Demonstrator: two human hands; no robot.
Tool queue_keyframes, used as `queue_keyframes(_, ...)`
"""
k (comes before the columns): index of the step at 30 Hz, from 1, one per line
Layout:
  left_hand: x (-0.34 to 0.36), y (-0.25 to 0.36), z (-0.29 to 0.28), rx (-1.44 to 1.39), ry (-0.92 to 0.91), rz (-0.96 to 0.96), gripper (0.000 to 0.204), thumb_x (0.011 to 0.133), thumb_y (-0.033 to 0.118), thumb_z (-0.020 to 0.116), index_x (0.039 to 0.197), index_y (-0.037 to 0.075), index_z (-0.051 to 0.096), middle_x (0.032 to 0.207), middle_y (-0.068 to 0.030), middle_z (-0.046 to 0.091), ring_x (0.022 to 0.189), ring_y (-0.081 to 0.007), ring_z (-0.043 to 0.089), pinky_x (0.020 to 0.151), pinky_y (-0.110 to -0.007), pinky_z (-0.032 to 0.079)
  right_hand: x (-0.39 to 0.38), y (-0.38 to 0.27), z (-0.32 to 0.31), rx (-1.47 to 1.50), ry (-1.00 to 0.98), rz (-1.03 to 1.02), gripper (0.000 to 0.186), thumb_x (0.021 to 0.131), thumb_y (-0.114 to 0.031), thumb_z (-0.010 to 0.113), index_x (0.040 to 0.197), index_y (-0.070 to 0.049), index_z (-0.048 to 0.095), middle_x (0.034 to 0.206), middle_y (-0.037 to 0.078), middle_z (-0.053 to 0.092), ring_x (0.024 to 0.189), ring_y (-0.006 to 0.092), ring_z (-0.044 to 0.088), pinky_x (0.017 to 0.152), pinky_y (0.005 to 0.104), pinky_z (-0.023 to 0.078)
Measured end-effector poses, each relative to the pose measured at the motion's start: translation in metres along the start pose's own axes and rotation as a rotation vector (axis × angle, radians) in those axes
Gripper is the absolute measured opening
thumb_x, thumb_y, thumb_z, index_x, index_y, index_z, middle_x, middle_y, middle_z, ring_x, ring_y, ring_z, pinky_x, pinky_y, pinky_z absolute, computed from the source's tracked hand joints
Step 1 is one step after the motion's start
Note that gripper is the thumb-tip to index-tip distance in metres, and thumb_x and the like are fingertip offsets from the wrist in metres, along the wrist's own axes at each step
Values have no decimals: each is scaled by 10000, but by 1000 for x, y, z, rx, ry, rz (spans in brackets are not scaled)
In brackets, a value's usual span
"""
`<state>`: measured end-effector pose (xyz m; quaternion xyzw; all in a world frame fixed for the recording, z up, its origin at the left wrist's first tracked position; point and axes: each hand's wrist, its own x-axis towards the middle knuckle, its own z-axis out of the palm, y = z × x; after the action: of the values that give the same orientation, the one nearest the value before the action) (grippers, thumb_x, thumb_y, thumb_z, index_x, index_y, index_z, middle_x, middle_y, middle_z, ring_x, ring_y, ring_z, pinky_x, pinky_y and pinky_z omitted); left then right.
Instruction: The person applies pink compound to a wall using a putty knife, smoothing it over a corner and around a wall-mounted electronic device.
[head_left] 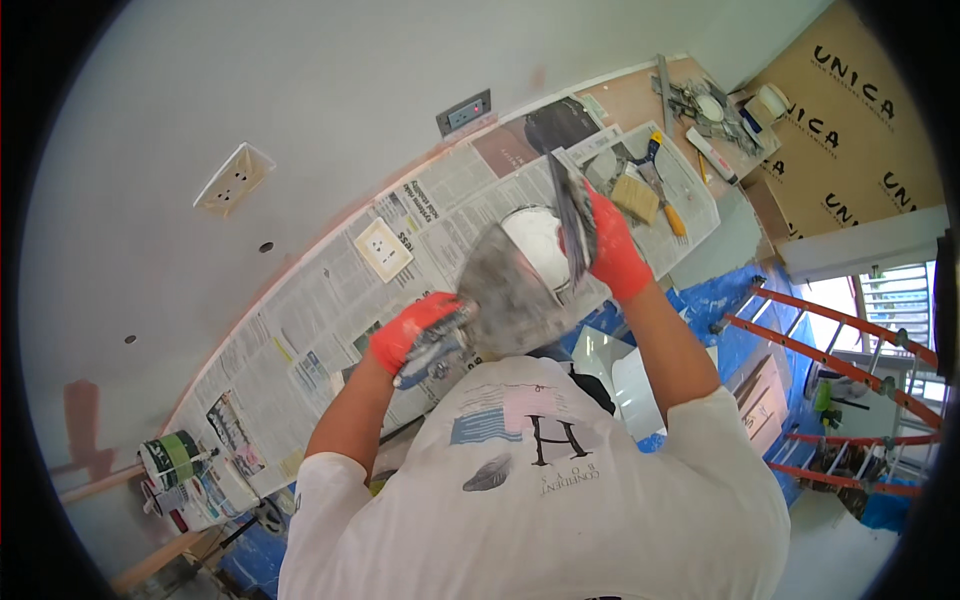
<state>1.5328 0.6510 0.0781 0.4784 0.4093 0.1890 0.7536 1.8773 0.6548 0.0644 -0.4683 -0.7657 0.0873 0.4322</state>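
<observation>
Both my hands wear red gloves with grey palms. My left hand (415, 335) is wrapped round the handle of a wide, dusty grey plaster knife (510, 300), whose broad blade points away to the right. My right hand (612, 245) grips a plastering trowel (568, 205), turned nearly edge-on, with its handle hidden by the glove. Between the two tools shows a round white tub or its white contents (537, 240), partly covered by the knife blade and the trowel. I cannot tell whether either tool touches it.
Newspaper (320, 310) covers the counter along the wall. A loose socket plate (384, 250) lies on it; a brush (636, 198) and a scraper (652, 165) lie to the right. Wall sockets (465, 114) sit above. Orange ladders (830, 340) stand at the right, over blue sheeting (730, 290).
</observation>
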Motion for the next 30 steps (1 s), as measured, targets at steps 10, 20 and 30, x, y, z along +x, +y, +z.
queue_keyframes(10,-41,44,-35,-510,250,27,385,968,429,533,854,65,584,555,-103,550,334,-233,463,325,-366,388,-38,-71,105,257,-560,833,641,916,-514,581,1330,-28,523,1085,211,674,1063,334,630,911,393,483)
queue_keyframes(20,-64,-6,-43,-444,403,-87,551,962,552,473,913,18,601,573,-110,556,394,-226,511,375,-343,419,-44,99,-1,-948,-150,650,533,912,-438,553,1292,-63,552,1224,177,609,1137,344,577,929,479,462)
queue_keyframes(30,-41,6,-25,-336,449,-71,522,969,537,468,978,30,590,630,-100,579,419,-213,506,421,-337,430,-95,199,-83,-678,257,939,452,891,-324,598,1282,-98,586,1217,218,607,1117,364,592,953,458,468)
